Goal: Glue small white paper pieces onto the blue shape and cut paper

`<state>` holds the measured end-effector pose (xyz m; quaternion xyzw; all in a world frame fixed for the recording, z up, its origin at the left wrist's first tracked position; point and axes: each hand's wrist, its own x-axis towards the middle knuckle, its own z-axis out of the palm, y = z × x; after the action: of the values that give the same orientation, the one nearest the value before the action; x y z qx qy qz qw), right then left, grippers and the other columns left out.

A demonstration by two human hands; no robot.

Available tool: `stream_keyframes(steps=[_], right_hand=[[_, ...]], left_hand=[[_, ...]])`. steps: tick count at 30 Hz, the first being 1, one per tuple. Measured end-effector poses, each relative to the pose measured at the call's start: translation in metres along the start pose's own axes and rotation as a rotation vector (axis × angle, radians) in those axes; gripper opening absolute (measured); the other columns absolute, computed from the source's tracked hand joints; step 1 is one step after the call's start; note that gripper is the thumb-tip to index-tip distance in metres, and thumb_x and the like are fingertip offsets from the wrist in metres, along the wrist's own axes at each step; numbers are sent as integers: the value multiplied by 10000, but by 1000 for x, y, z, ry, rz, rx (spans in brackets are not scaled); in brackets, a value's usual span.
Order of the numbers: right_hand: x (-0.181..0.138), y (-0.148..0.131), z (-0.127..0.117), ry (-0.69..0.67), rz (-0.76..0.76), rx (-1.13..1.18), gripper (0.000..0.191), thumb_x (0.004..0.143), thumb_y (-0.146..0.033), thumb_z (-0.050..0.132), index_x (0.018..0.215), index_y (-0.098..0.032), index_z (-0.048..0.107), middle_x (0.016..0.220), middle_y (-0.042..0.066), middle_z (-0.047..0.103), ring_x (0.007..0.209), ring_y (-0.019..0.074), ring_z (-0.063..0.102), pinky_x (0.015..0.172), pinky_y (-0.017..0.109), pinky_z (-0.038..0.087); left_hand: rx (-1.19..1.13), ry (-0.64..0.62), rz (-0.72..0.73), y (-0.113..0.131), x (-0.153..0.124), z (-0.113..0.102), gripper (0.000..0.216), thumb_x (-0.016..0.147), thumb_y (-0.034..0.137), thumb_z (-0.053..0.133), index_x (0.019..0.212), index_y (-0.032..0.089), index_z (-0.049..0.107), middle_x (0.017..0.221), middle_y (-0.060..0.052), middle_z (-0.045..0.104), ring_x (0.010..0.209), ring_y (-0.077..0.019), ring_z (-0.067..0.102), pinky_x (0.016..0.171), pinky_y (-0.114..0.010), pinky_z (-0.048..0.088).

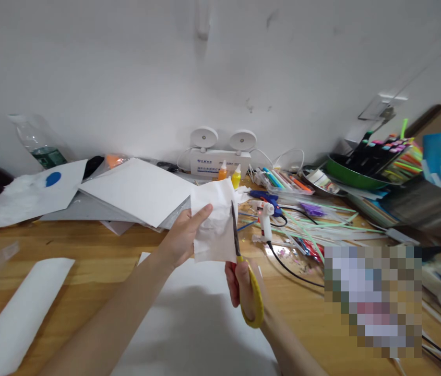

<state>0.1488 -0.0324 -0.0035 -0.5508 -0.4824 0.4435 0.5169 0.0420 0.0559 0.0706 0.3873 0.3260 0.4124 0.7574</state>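
My left hand is closed on a piece of white tissue paper, thumb on its near face and fingers behind. The tissue is held upright above the table. In my right hand is a pair of scissors with yellow handles, its blades pointing up. The blades lie along the tissue's right side, with a narrow strip of white visible to their right. Beneath both hands a large white sheet of paper lies on the wooden table.
A white hot glue gun and a blue one lie to the right among straws. A green bowl of markers stands farther right. White boards and a plastic bottle are at the back left. Rolled white paper lies front left.
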Motion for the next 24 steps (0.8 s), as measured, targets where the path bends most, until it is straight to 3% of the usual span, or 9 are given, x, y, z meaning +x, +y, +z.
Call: stream_keyframes(steps=[10,16,20,24], right_hand=[[1,-4,-2,-48,67,-26,612,636,-777,230,486,-193,329,291,-81,270,216,32,253,241,157,162],[1,-1,-2,-93,46,53,628,631,-786,200,521,-183,336,402,-65,307,297,37,308,291,159,225],[3,-3,-2,-118,63,51,638,597,-809,195,497,-189,309,410,-63,291,305,40,304,297,171,226],[4,-3,-2,-69,90,63,639,579,-819,209,507,-193,316,401,-69,283,294,39,285,289,176,220]], left_hand=[[-34,85,0,1,1,1,226,700,297,605,841,122,628,693,-66,686,670,-182,636,643,-251,489],[11,120,-23,2,-1,2,189,670,302,634,698,117,606,593,-50,663,557,-159,616,555,-231,473],[26,62,-28,1,-1,-1,191,688,307,617,685,116,601,604,-50,664,540,-150,610,497,-207,451],[36,-31,-44,1,-2,-2,222,719,316,585,785,107,619,683,-70,680,616,-172,627,555,-231,470]])
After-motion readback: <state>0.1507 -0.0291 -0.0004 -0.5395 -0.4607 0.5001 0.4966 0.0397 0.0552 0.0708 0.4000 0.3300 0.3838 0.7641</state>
